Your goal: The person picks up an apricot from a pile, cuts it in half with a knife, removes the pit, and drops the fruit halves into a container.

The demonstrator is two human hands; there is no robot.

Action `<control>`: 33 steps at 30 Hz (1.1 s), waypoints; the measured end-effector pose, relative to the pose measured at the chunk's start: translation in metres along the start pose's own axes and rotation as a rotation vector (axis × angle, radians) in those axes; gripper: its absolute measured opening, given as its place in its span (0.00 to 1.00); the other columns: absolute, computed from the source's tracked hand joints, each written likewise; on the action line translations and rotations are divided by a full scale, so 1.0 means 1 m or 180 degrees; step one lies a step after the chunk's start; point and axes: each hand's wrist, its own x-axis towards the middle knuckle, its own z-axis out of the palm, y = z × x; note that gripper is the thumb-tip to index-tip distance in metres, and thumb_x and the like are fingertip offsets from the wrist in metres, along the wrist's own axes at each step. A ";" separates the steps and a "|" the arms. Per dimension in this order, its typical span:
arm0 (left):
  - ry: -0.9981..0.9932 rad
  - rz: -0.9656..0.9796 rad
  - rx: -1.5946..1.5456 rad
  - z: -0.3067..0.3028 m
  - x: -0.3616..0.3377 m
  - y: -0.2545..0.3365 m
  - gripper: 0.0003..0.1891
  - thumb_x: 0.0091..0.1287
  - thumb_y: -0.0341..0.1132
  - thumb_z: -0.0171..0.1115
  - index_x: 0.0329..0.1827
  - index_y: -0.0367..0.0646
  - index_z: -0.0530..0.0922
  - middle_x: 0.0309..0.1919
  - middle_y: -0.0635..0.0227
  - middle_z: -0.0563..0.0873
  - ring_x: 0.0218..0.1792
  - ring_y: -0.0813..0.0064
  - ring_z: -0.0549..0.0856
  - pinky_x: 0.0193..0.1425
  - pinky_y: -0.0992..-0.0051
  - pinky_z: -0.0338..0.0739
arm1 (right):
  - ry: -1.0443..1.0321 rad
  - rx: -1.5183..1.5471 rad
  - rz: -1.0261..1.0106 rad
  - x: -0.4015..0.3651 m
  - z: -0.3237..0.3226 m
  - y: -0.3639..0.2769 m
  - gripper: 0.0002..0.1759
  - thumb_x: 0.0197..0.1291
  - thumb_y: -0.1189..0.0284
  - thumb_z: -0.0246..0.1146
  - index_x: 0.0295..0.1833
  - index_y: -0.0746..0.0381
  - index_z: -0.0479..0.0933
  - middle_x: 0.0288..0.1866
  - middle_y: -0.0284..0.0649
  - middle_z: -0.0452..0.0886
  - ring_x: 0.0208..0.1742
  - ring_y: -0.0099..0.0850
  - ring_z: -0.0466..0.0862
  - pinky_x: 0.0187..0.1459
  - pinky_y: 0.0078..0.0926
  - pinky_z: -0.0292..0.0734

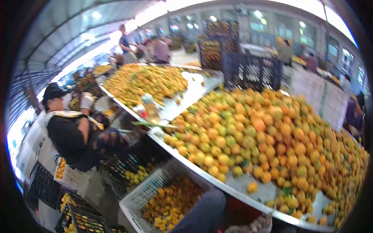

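Observation:
Neither my left hand nor my right hand can be made out. My knee in dark cloth (pixel 206 211) shows at the bottom, beside a white crate (pixel 134 206) holding small orange fruit. A grey, patterned thing (pixel 254 225) at the bottom edge is too cut off to identify. In front of me, a large heap of orange and greenish-yellow fruit (pixel 256 132) covers a metal-edged table (pixel 233 194). One loose fruit (pixel 252 188) lies on a bare patch near the table's front edge.
A co-worker in black (pixel 70 132) sits at the left near another fruit-covered table (pixel 171 112). A bottle (pixel 150 108) stands there. Dark crates (pixel 252 72) stand behind the heap. Black crates (pixel 83 221) are at lower left. Other people are farther back.

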 end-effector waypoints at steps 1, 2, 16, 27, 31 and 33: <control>-0.0555 -0.0958 -0.1067 -0.001 -0.003 0.000 0.10 0.55 0.44 0.62 0.33 0.50 0.77 0.28 0.70 0.80 0.34 0.66 0.82 0.32 0.65 0.75 | 0.0556 -0.0183 -0.0274 -0.024 0.021 -0.002 0.20 0.69 0.65 0.57 0.64 0.58 0.71 0.24 0.26 0.76 0.21 0.26 0.74 0.26 0.24 0.73; 0.0459 -0.1684 -0.2850 0.042 -0.025 -0.021 0.10 0.69 0.41 0.60 0.43 0.46 0.81 0.37 0.72 0.82 0.37 0.73 0.81 0.43 0.71 0.77 | 0.0702 -0.0144 0.0129 0.027 -0.015 0.006 0.18 0.72 0.54 0.50 0.34 0.53 0.74 0.15 0.23 0.62 0.11 0.19 0.61 0.10 0.21 0.55; 0.0280 -0.4335 -0.4041 -0.009 0.006 -0.004 0.34 0.68 0.69 0.42 0.37 0.44 0.80 0.29 0.69 0.83 0.31 0.74 0.82 0.34 0.75 0.78 | -0.2106 -0.3908 -0.1755 -0.019 -0.024 -0.023 0.18 0.48 0.80 0.69 0.47 0.64 0.77 0.50 0.44 0.81 0.52 0.36 0.83 0.53 0.30 0.77; 0.0262 -0.3674 -0.4734 0.008 -0.028 -0.017 0.31 0.73 0.62 0.43 0.51 0.40 0.79 0.38 0.67 0.84 0.39 0.73 0.84 0.44 0.75 0.79 | -0.0992 -0.4126 -0.2179 -0.023 -0.029 0.018 0.16 0.51 0.77 0.69 0.47 0.64 0.76 0.41 0.44 0.84 0.41 0.33 0.85 0.43 0.27 0.80; -0.0135 -0.1605 -0.2155 -0.002 -0.026 -0.002 0.31 0.75 0.59 0.42 0.58 0.37 0.74 0.44 0.62 0.82 0.43 0.70 0.82 0.50 0.72 0.77 | -0.0308 -0.2788 -0.1776 -0.018 -0.028 0.017 0.12 0.56 0.74 0.70 0.45 0.64 0.77 0.37 0.40 0.84 0.37 0.26 0.84 0.38 0.26 0.79; -0.0215 -0.2882 -0.4583 -0.024 -0.002 0.015 0.35 0.73 0.63 0.40 0.62 0.37 0.70 0.42 0.61 0.81 0.39 0.70 0.82 0.45 0.70 0.78 | -0.0120 -0.2915 -0.1986 -0.027 -0.025 0.004 0.12 0.57 0.76 0.69 0.45 0.64 0.78 0.37 0.39 0.84 0.38 0.25 0.84 0.40 0.25 0.80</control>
